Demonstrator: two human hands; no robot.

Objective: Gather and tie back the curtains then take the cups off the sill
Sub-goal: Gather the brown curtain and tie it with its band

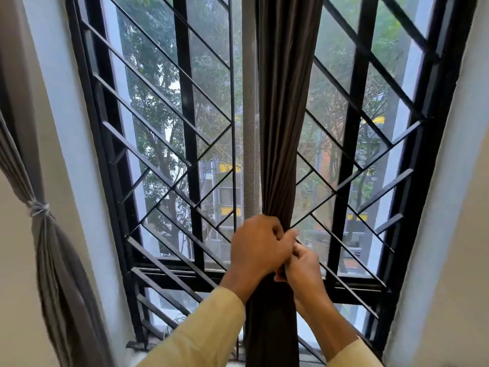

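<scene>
Curtain (284, 128) bunched tight inside both hands' fingers (277, 230).

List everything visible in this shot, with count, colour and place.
Centre curtain: one, dark brown, gathered into a bunch in front of the window middle.
Left curtain: one, grey-brown, far left by the wall, already bunched.
Tie: one, pale, wound around the left curtain.
Window grille: one, black bars with diagonals, across the whole window.
Trees: several, green, outside.
Cups: none visible.
Sleeves: two, beige, bottom.
Left hand: closed around the centre curtain.
Right hand: just below, fingers on the same bunch.
</scene>
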